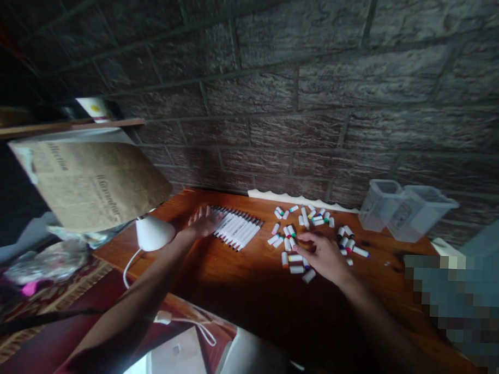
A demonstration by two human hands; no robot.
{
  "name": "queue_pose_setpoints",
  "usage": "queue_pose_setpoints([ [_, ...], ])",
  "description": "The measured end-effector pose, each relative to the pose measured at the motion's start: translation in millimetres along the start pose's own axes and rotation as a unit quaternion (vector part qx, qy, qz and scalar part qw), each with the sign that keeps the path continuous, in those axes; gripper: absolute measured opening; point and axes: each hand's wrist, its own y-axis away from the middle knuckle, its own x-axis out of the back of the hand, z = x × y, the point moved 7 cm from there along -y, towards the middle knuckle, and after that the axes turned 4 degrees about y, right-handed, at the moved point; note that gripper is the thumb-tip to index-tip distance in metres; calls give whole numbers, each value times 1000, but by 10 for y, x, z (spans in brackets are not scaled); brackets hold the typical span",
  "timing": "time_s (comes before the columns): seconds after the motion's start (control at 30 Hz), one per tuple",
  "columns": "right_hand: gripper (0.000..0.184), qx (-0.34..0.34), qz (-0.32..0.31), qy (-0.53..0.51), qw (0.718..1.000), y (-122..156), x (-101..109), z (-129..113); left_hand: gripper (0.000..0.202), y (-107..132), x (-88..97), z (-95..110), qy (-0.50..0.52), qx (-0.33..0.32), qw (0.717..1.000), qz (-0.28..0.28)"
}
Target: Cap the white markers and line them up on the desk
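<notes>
On a wooden table (230, 268), a row of white markers (237, 228) lies side by side, uncapped with dark tips pointing away. My left hand (203, 223) rests at the row's left end, fingers stretched out flat against the markers. To the right lies a scatter of white marker caps (309, 219) with coloured ends. My right hand (321, 255) sits among them, fingers curled and pinched on a cap (298, 246) at the pile's left side. Several more caps lie under and beside that hand.
Two clear plastic tubs (404, 211) stand at the back right against the brick wall (277, 90). A white lamp (153, 233) with a cord sits at the table's left edge. A brown paper bag (90, 181) hangs at left. A blurred patch covers the right side.
</notes>
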Motion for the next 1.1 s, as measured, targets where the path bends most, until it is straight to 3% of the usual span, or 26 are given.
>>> queue_pose_setpoints([
  [0.07, 30, 28, -43, 11, 999, 24, -68, -42, 76, 183, 135, 217, 9, -16, 1000, 17],
  [0.13, 26, 52, -73, 24, 996, 43, -122, -79, 67, 444, 294, 599, 36, -122, 991, 51],
  [0.27, 24, 59, -74, 27, 995, 49, -158, -85, 46, 911, 244, 1265, 32, -266, 963, -40],
  [0.37, 22, 60, -65, 4, 996, 44, -155, -65, 32, 942, 198, 1461, -5, -235, 972, -23],
  [0.5, 17, 62, -48, 3, 997, 32, -109, -43, 26, 812, 196, 1551, -8, -222, 974, -37],
  [0.57, 16, 58, -36, 17, 998, 23, -74, -38, 22, 753, 257, 1604, 61, -248, 965, -64],
  [0.63, 18, 42, -23, 38, 998, 13, -33, -24, 20, 712, 352, 1701, 258, -279, 919, -107],
  [0.67, 18, 31, -17, 49, 998, 8, -10, -11, 21, 694, 398, 1757, 385, -285, 868, -130],
  [0.73, 23, 5, -16, 57, 998, -2, 32, 32, 25, 652, 426, 1859, 606, -267, 731, -167],
  [0.8, 31, -15, -44, 29, 999, -6, 39, 92, 29, 612, 343, 1936, 738, -224, 610, -181],
  [0.87, 36, -28, -85, -17, 996, -1, 21, 152, 29, 585, 200, 1974, 803, -181, 539, -179],
  [0.93, 33, -32, -106, -49, 993, 4, 12, 187, 29, 578, 63, 1979, 825, -153, 512, -184],
  [1.1, 18, 0, -71, -96, 993, -17, 12, 87, 28, 601, -23, 1896, 822, -148, 514, -195],
])
